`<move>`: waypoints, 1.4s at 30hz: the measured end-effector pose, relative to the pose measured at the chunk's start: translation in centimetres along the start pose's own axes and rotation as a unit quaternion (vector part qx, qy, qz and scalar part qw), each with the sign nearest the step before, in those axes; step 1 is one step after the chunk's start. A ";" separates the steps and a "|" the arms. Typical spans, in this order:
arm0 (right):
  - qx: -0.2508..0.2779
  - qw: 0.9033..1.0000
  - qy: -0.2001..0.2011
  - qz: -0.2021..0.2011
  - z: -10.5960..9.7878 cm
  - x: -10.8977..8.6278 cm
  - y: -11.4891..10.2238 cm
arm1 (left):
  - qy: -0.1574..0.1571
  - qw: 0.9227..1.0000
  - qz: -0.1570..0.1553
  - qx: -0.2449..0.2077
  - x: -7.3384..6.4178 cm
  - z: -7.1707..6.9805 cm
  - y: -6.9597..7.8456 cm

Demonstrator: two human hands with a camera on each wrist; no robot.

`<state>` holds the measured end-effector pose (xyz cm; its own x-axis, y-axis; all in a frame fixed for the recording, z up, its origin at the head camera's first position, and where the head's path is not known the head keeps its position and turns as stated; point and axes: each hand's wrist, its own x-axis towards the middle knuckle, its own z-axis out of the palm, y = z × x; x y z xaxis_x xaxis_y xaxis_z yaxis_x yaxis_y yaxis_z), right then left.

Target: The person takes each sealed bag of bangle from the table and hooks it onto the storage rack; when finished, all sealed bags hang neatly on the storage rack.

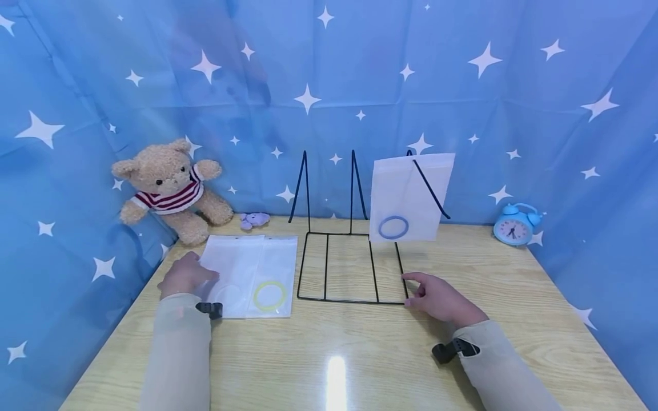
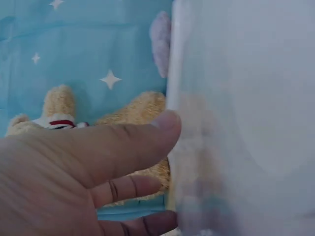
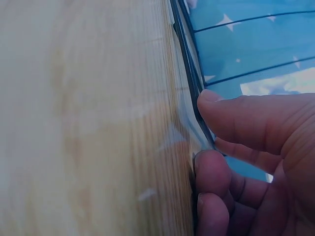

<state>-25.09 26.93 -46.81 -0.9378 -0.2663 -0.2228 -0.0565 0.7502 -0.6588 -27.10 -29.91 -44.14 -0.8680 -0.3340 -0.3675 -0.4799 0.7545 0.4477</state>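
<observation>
Two overlapping clear bags lie on the table at left; one holds a yellow ring (image 1: 269, 295), the other a pale ring (image 1: 229, 295). My left hand (image 1: 186, 274) is at the left edge of the pale-ring bag (image 2: 246, 98), thumb tip touching that edge and fingers fairly straight. A black wire rack (image 1: 339, 301) stands to the right of the bags. My right hand (image 1: 437, 295) holds its front right corner between thumb and fingers; the wire (image 3: 189, 73) shows beside the thumb. A bag with a blue ring (image 1: 393, 227) hangs upright on the rack's right arm.
A teddy bear (image 1: 167, 182) sits at the back left near a small purple plush toy (image 1: 254, 220). The blue alarm clock (image 1: 516, 225) stands at the back right. A starry blue curtain (image 1: 329, 68) encloses the wooden table (image 1: 277, 365) at the back and sides.
</observation>
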 end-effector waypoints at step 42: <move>0.002 1.000 0.007 0.013 0.3 -0.1 0.1 | 0.012 0.940 0.299 -0.165 -4.6 -2.4 4.5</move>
<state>-24.88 26.89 -47.02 -0.9437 -0.2378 -0.2302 -0.0304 0.7549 -0.6551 -25.55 -26.34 -38.46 -0.9957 0.0794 0.0470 0.0852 0.5968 0.7979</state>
